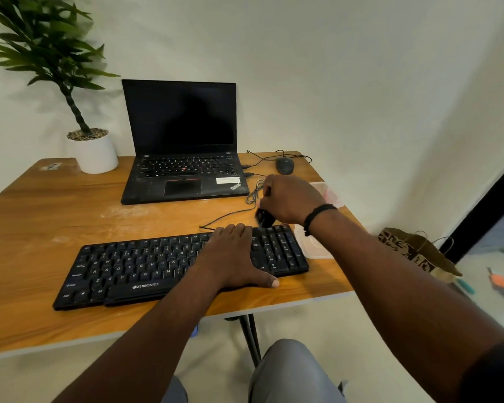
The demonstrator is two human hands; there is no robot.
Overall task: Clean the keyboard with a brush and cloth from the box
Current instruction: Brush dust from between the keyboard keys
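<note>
The left hand (233, 257) lies flat, fingers straight, on the keyboard (146, 266) at frame centre. The right hand (291, 199) grips a dark brush (264, 218) over the keyboard's upper-right corner.

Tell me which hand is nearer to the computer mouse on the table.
The right hand. It holds a dark brush above the keyboard's far right corner, just in front of the mouse. The left hand rests flat on the keyboard, farther from the mouse.
</note>
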